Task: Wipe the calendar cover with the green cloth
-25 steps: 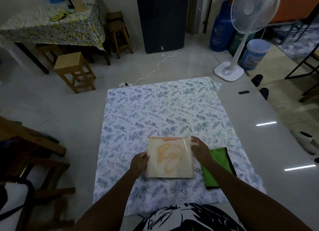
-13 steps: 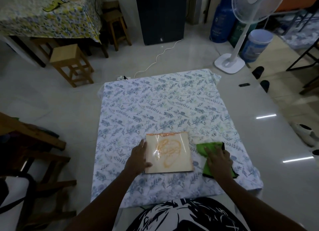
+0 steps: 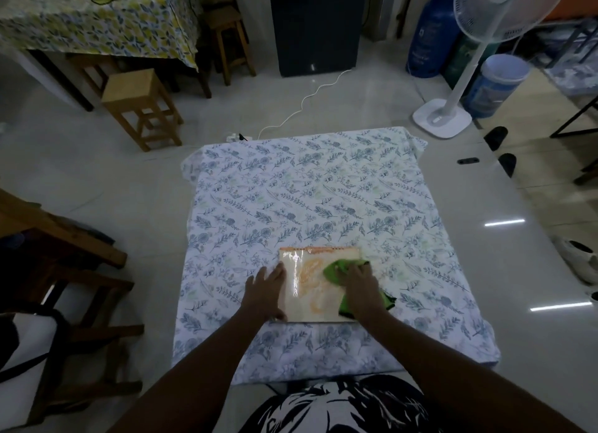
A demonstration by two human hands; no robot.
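Pressing the green cloth onto the calendar's right edge, right hand clutches it — left hand flat, open.

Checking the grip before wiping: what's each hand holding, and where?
Right hand presses the green cloth from on top. Left hand pins the calendar at its left edge.

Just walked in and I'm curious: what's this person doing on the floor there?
A person is cleaning a calendar that lies on a floral sheet spread over the floor. The left hand presses flat on the calendar's left edge, while the right hand pushes a green cloth across its glossy cover.
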